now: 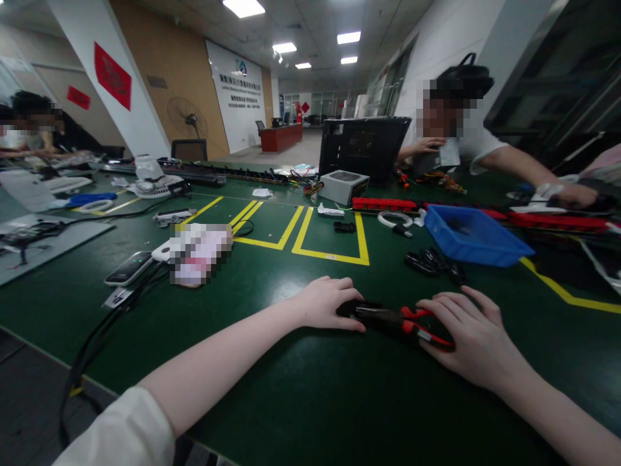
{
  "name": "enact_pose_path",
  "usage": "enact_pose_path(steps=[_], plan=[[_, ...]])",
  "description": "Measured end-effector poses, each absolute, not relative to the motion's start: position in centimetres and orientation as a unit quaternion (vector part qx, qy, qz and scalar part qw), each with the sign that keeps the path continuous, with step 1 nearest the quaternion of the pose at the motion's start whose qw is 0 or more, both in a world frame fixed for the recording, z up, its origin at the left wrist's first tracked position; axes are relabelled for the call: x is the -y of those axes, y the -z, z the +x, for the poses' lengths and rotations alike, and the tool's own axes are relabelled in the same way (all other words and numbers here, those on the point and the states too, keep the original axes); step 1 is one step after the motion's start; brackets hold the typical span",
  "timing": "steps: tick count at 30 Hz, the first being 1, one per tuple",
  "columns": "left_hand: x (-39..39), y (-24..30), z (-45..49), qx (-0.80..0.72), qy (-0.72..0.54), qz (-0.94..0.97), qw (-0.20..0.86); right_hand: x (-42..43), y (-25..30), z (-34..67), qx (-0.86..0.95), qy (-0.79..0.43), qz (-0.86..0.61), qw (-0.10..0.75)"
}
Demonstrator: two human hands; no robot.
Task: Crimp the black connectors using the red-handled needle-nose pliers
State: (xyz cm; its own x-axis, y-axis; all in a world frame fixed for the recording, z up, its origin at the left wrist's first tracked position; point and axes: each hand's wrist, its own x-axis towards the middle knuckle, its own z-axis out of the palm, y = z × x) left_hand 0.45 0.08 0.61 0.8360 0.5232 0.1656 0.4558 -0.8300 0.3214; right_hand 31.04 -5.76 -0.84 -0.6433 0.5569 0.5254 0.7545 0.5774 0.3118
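A pair of red-handled pliers (398, 320) lies on the dark green table (301, 388) right in front of me. My left hand (326, 302) rests curled over the black jaw end, fingers closed down on it. Over the red handles my right hand (473, 340) is cupped, fingers bent around them. Both hands touch the tool and it stays flat on the table.
A blue plastic bin (473, 235) and small black parts (434, 264) sit behind my right hand. Yellow tape boxes (330, 254) mark the middle. A phone (129, 267) and cables (92, 343) lie left. A black computer case (361, 145), a power supply (343, 186) and a seated person (466, 139) are across.
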Motion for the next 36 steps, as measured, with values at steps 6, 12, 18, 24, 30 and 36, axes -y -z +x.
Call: enact_pose_path(steps=[6,12,18,24,30,36], plan=[[0.0,-0.6,0.4,-0.257,-0.13,0.946,0.15,5.6,1.1,31.3,0.869,0.25,-0.383,0.188],[-0.1,-0.6,0.5,-0.265,-0.137,0.943,0.149,5.6,1.4,31.5,0.868,0.235,-0.389,0.199],[-0.1,-0.8,0.7,-0.262,-0.126,0.946,0.147,5.6,0.8,31.1,0.872,0.253,-0.373,0.191],[-0.1,-0.7,0.6,-0.255,-0.13,0.945,0.157,5.8,0.6,31.0,0.872,0.258,-0.367,0.195],[-0.1,-0.8,0.6,-0.245,-0.13,0.947,0.16,6.2,0.4,30.6,0.87,0.265,-0.364,0.203],[0.0,-0.8,0.6,-0.238,-0.119,0.952,0.151,6.3,0.3,30.6,0.865,0.259,-0.374,0.212]])
